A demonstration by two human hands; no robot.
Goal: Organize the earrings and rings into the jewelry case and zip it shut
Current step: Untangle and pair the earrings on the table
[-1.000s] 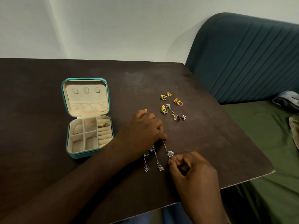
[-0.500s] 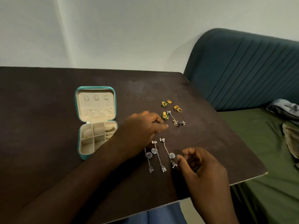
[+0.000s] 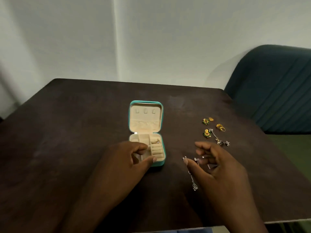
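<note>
Square teal jewelry case [image 3: 145, 121] lying open, cream velvety lining, your left hand [image 3: 127, 162] curled over it, hold unclear, your right hand [image 3: 218, 169] slack-fingered above silver drop earrings [image 3: 194, 186]

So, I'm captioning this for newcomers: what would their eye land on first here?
The open teal jewelry case stands out at the middle of the dark table, with the left hand over its front compartments. Right of it, the right hand hovers above long silver earrings, and beyond them lie green-and-gold flower earrings and gold rings.
</note>
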